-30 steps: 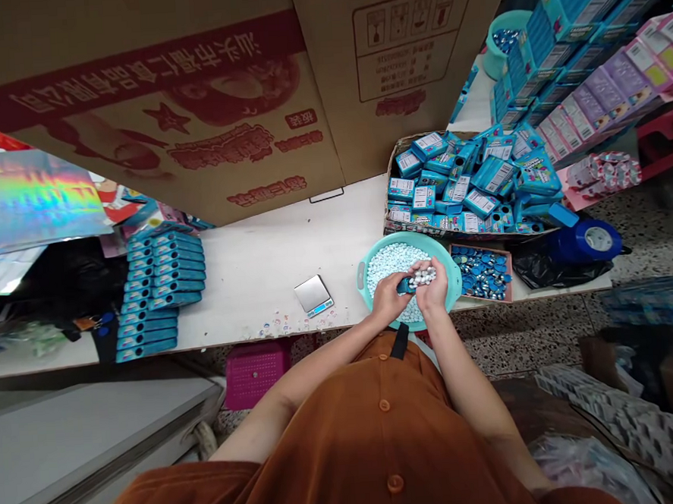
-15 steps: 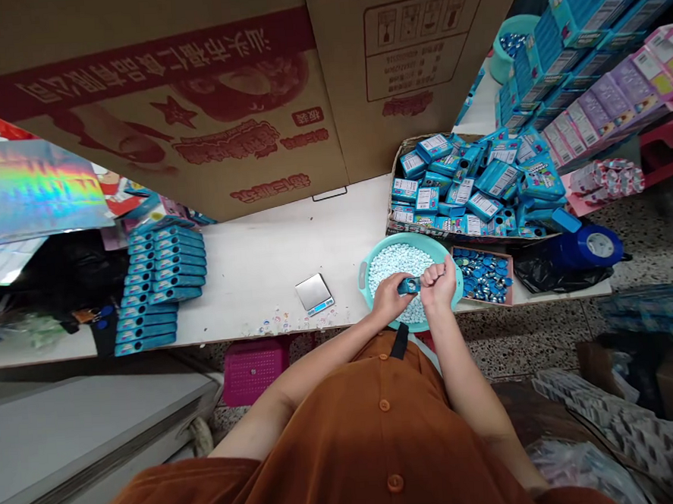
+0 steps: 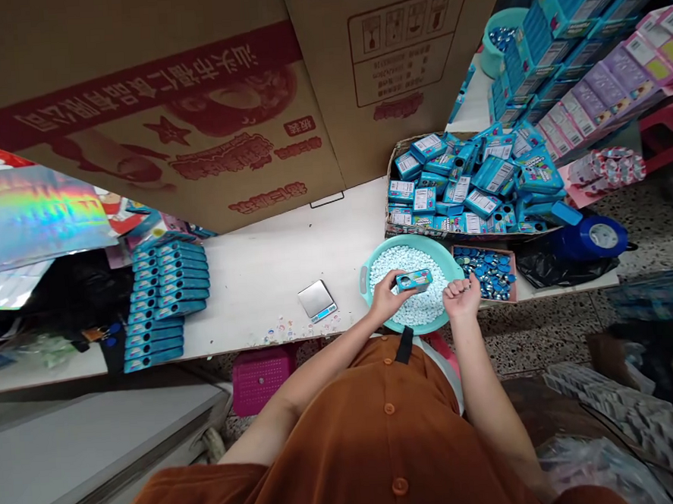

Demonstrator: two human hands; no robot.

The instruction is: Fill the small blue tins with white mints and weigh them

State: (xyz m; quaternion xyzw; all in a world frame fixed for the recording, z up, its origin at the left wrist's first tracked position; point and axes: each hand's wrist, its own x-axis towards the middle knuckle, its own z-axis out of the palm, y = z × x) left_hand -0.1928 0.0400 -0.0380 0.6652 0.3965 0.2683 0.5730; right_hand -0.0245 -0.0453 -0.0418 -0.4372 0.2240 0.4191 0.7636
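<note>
My left hand (image 3: 388,298) grips a small blue printed box (image 3: 413,281) with a round hole near its left end, holding it over a turquoise basin (image 3: 363,281). Small pale pellets (image 3: 423,307) fill much of that basin. At the basin's right rim, my right hand (image 3: 462,297) is closed with the palm side up; whatever its curled fingers may hold is hidden. Beyond this hand lies a shallow pink box (image 3: 513,270) of blue and silver round caps (image 3: 489,273).
Behind the basin stands a carton (image 3: 389,222) heaped with blue boxes. A pocket scale (image 3: 317,300) lies left, and stacked blue boxes (image 3: 168,293) stand farther left. A tall cardboard box (image 3: 329,131) rises at the back. Blue tape (image 3: 595,238) sits at right.
My right hand has moved right, away from the blue box, to the basin's rim. The box in my left hand has turned, so its printed side now shows.
</note>
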